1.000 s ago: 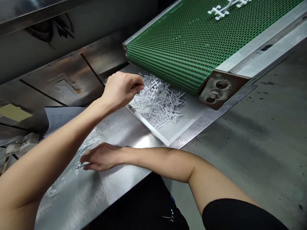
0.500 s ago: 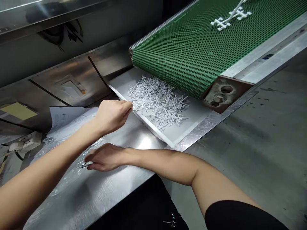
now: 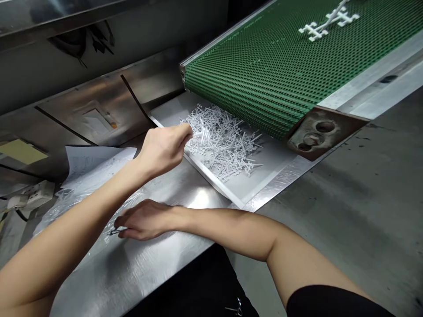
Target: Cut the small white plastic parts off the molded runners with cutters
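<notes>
My left hand [image 3: 167,147] is closed in a pinch over the near-left rim of a shallow white tray [image 3: 216,182]. A blurred white plastic piece [image 3: 201,133] shows at its fingertips, in front of a heap of thin branched white plastic sprues [image 3: 228,145]. Lower down, my right hand [image 3: 143,220] is closed around a small metal tool [image 3: 116,231]. Only the tool's slim tip shows, so its kind is unclear. This hand is low over the metal table [image 3: 155,264], beside crumpled clear plastic film [image 3: 107,220].
A green mesh conveyor belt [image 3: 257,79] slopes down over the tray's far side, with a branched white sprue [image 3: 327,22] on it. The conveyor's metal end bracket [image 3: 317,132] juts out at right. Printed paper [image 3: 99,165] and a power strip [image 3: 39,193] are at left.
My left hand has moved slightly up and right, farther over the tray, with the white piece. My right hand has hardly moved. The view has shifted a little.
</notes>
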A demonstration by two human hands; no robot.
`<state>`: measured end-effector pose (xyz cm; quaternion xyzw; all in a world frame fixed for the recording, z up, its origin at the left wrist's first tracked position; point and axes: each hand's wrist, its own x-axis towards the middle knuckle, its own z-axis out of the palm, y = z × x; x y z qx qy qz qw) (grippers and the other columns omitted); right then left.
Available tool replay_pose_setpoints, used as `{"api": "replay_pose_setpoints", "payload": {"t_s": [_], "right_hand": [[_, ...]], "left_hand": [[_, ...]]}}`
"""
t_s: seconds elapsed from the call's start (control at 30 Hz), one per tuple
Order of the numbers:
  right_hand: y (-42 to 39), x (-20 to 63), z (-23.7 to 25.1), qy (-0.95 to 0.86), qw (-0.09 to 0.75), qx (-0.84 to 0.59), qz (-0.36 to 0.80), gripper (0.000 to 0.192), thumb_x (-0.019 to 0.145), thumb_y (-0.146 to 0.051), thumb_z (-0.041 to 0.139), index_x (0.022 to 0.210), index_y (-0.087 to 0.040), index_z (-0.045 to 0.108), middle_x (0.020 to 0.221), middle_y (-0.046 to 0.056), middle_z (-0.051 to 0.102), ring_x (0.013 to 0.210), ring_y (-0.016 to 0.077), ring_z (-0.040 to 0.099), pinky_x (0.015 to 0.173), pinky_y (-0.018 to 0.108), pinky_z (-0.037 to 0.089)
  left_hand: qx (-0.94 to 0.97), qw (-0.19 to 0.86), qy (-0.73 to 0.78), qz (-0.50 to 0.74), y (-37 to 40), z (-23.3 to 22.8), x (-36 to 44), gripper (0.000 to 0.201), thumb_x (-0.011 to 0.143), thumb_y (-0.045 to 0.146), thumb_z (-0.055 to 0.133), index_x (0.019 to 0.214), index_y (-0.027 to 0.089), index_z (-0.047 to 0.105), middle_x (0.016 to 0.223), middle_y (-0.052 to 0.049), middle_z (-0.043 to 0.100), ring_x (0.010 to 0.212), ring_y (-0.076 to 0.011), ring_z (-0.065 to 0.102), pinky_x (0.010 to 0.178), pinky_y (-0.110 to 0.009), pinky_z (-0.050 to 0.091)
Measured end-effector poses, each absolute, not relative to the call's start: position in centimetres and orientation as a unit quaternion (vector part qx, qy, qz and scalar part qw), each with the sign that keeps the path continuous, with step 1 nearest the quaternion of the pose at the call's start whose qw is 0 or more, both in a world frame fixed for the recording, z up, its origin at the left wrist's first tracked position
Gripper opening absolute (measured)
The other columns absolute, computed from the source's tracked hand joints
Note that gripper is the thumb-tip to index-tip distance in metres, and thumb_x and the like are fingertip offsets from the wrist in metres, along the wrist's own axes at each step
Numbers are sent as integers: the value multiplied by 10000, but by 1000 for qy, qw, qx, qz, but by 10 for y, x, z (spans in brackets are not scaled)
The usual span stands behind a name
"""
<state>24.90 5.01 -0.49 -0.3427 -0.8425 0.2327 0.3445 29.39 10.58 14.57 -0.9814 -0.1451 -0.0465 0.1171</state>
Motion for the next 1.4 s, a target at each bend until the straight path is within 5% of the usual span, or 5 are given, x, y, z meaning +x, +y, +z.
{"api": "replay_pose_setpoints", "payload": {"t_s": [0.33,0.57,0.77,1.0,1.4], "right_hand": [[49,250,-5,-857,318,-340,223,232,1172,-326,617,1324,-187,727,1377,95,824,1254,276,787,988,356,598],[48,252,2,-839,333,-356,240,133,1118,-318,724,1218,-237,759,1258,53,847,1151,253,802,908,325,595],[46,253,5,-844,317,-361,240,150,1114,-315,721,1234,-236,764,1247,56,846,1114,251,808,860,315,601],[47,250,-4,-851,313,-353,229,261,1146,-330,666,1351,-196,755,1404,97,828,1243,296,795,986,367,607],[47,248,-9,-845,283,-386,239,393,1170,-426,633,1413,-146,763,1471,108,804,1339,293,740,1123,341,576]], "left_hand": [[-984,38,-159,-69,111,130,280,279,1035,208,518,1181,241,754,925,-76,820,838,-264,751,726,-331,464],[-845,-477,-212,-117,112,133,277,328,1048,298,614,1328,164,718,685,-1,699,512,-149,642,545,-260,484],[-767,-605,-204,-65,110,129,272,494,992,260,733,1455,140,610,653,21,709,513,-155,700,522,-233,490],[-794,-577,-187,-43,111,111,265,352,1049,276,669,1378,162,613,723,-2,755,579,-168,746,580,-243,542],[-981,-45,-49,-181,103,91,251,299,1112,244,526,1325,227,736,952,-78,863,795,-246,824,653,-291,515]]}}
